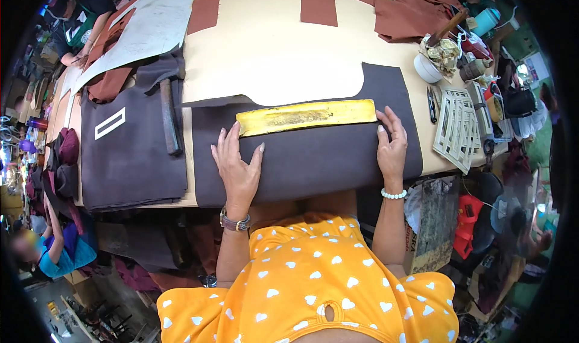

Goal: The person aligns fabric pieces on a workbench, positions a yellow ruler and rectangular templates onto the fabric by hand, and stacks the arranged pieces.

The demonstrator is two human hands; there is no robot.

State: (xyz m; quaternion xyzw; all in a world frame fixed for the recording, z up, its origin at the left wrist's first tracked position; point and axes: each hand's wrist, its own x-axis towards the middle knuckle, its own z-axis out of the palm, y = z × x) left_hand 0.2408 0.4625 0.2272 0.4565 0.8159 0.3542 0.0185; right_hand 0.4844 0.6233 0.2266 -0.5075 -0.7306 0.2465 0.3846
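as fingers [234, 140] flank yellow strip [307, 117], underside hidden

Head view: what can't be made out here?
In the head view:
Long yellow bar: underside hidden against the flat dark grey sheet.
Left hand, right hand: palms hidden, backs toward the camera.
Round white bowl: inside covered by crumpled tan material.
Orange garment with white hearts: cut off by the bottom edge.
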